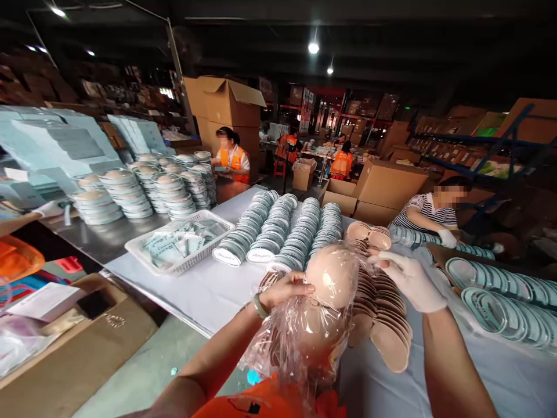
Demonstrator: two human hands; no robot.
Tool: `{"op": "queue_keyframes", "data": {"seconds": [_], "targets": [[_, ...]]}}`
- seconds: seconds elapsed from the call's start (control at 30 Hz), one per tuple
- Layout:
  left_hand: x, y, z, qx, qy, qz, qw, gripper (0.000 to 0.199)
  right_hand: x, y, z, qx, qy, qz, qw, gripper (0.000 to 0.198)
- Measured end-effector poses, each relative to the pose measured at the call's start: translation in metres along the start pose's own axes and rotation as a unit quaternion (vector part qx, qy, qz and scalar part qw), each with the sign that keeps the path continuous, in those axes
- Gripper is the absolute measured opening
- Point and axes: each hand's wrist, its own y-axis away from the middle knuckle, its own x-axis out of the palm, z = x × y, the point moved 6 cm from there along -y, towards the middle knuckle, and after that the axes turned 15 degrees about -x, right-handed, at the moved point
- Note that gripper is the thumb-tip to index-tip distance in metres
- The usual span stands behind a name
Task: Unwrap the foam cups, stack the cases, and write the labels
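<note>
Beige cup (333, 276) in a clear plastic bag (300, 337) sits gripped by the bare left hand (285, 290). Gloved right hand (411, 281) pinches the bag's top edge beside stacked cups (385, 313).

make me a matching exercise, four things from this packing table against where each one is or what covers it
Things:
1. left hand
2. right hand
3. white basket
4. beige cup

Places or states:
A. gloved in white, on the cup's right edge
B. on the table left of the rows of round lids
C. bare, pressed on the cup's left side
D. wrapped in clear plastic, between both hands

Pairs: 1-C, 2-A, 3-B, 4-D
</note>
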Motion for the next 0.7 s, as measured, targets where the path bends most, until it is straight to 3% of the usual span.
{"op": "queue_keyframes", "data": {"seconds": [0.1,0.2,0.3,0.4,0.47,0.53,0.57,0.63,0.67,0.7], "targets": [[-0.011,0.009,0.004,0.003,-0.045,-0.031,0.998,0.05,0.012,-0.015,0.001,-0.008,0.045,0.157,0.986,0.031],[-0.015,0.017,0.007,0.01,-0.047,-0.054,0.997,0.049,0.026,-0.02,0.005,-0.052,0.138,0.205,0.968,0.026],[-0.016,0.023,0.012,0.004,-0.018,-0.064,0.998,0.05,0.02,-0.018,0.012,-0.12,0.239,0.095,0.959,0.023],[-0.015,0.025,0.015,0.011,0.048,-0.064,0.997,0.049,-0.003,-0.005,0.023,-0.178,0.308,-0.151,0.922,0.019],[-0.013,0.023,0.017,0.025,0.099,-0.056,0.993,0.046,-0.015,0.014,0.019,-0.124,0.229,-0.341,0.903,0.018],[-0.011,0.021,0.019,0.043,0.119,-0.051,0.991,0.044,-0.003,0.037,0.005,-0.025,0.079,-0.436,0.896,0.024],[-0.01,0.02,0.02,0.054,0.113,-0.06,0.99,0.043,0.011,0.048,-0.002,0.018,0.002,-0.442,0.897,0.031],[-0.013,0.021,0.022,0.071,0.078,-0.106,0.989,0.042,0.049,0.066,-0.008,0.061,-0.097,-0.377,0.919,0.042],[-0.015,0.022,0.023,0.078,0.054,-0.138,0.986,0.043,0.068,0.075,-0.009,0.074,-0.108,-0.324,0.937,0.044],[-0.016,0.024,0.023,0.085,0.031,-0.168,0.982,0.044,0.09,0.08,-0.01,0.081,-0.092,-0.23,0.965,0.044]]}}
